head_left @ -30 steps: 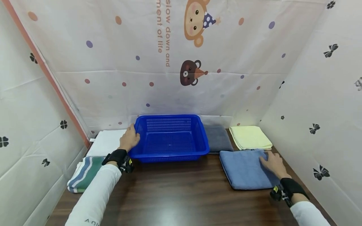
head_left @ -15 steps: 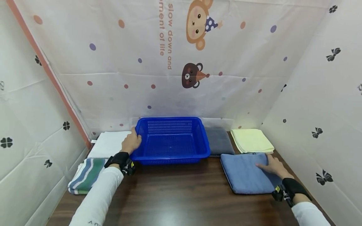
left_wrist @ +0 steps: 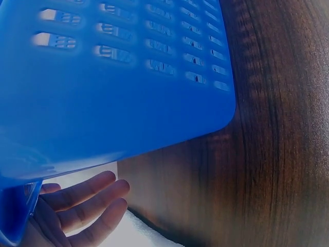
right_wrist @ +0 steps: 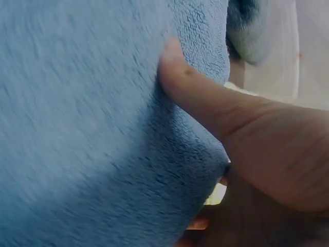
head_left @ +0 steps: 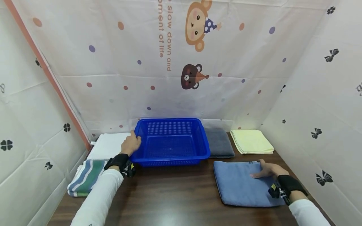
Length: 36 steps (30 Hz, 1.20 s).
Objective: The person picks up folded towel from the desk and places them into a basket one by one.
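At the left rim of a blue plastic basket (head_left: 171,159), my left hand (head_left: 131,143) holds on. In the left wrist view several fingers (left_wrist: 85,203) lie outside the basket wall (left_wrist: 118,113), below the rim. My right hand (head_left: 268,170) grips the far right part of a folded blue towel (head_left: 240,185). The right wrist view has the thumb (right_wrist: 195,85) pressing on top of the towel (right_wrist: 87,118), while the other fingers are mostly hidden behind its edge. Nothing lies inside the basket.
A white folded towel (head_left: 108,146) and a striped one (head_left: 89,177) lie left of the basket. Right of it are a dark grey towel (head_left: 219,142) and a pale yellow one (head_left: 251,141). Printed curtain walls (head_left: 158,94) close off the brown wooden table (head_left: 169,191) behind and at both sides.
The blue towel has come toward me and slightly left with my right hand, opening a gap from the yellow towel. My left hand and the basket have stayed put.
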Each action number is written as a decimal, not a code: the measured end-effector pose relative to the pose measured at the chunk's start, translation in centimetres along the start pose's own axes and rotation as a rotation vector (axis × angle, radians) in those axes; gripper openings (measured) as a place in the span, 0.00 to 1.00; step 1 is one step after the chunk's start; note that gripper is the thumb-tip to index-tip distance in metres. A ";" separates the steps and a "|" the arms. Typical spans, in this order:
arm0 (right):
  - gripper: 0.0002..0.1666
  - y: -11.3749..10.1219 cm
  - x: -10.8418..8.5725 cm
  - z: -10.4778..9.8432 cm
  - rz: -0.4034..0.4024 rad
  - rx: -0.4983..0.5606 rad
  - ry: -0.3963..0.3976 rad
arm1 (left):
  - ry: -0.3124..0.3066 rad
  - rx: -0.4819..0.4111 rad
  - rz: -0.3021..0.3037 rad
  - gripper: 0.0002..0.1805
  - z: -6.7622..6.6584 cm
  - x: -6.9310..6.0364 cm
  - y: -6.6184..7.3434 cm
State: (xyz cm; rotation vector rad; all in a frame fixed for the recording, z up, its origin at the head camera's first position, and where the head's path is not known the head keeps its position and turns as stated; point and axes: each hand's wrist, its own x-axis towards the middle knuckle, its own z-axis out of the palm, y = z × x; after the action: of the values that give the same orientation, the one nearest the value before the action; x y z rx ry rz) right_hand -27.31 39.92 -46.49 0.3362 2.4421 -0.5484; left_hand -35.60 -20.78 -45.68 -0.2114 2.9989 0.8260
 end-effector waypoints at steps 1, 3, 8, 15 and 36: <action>0.78 0.0 0.2 0.1 -0.003 -0.015 -0.006 | 0.003 0.000 0.002 0.31 -0.1 0.0 0.0; 0.81 0.4 1.1 0.3 -0.002 -0.056 -0.015 | 0.012 0.000 0.006 0.32 -0.2 0.1 0.0; 0.87 1.1 3.1 1.3 0.020 -0.074 -0.025 | 0.012 -0.003 0.002 0.31 -0.3 0.1 -0.2; 0.75 -2.8 -1.4 2.5 -0.047 -0.096 -0.022 | 0.037 0.002 -0.010 0.29 -0.1 0.2 -0.4; 0.68 -7.0 -4.4 7.1 -0.299 -0.206 0.117 | 0.038 0.007 -0.011 0.30 0.3 0.0 0.0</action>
State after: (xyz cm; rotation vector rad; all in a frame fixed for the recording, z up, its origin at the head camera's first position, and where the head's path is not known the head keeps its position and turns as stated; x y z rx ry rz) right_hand -22.73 30.00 -46.86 -0.0869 2.6524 -0.4040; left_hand -35.57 -20.58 -45.91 -0.2451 3.0320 0.8203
